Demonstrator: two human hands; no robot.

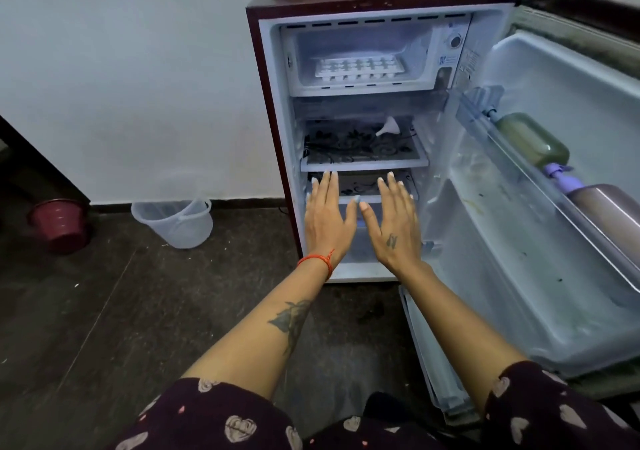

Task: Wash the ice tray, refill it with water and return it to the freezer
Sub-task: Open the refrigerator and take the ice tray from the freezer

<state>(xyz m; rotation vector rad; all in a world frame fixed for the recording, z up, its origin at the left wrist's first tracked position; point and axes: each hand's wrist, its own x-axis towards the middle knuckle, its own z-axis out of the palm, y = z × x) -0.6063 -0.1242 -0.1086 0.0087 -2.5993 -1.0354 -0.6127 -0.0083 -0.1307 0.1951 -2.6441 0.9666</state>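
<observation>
In the head view, a small maroon fridge (266,103) is seen with its door (554,207) swung fully open to the right. The freezer compartment (360,34) at the top is open at the front, and the white ice tray (360,68) is seen lying flat on its floor, well apart from both hands. The tray's long axis runs left to right, across the compartment, with one long edge facing the opening and its cells facing up. Free room is left above the tray and a little on either side, up to the compartment walls. Whether the cells hold anything cannot be told.

Both arms are stretched forward, palms down, in front of the lower shelves. The left hand (329,217) is spread flat with straight fingers, and nothing is held in it; a red thread (317,259) is worn at its wrist. The right hand (394,224) is likewise spread and released. The thumbs nearly meet between them.

A white funnel (388,127) lies on the patterned upper shelf (363,164). A green bottle (530,140) and a purple pump bottle (602,207) lie in the door rack. A clear bucket (176,221) and a red bucket (60,223) stand on the floor to the left of the fridge.
</observation>
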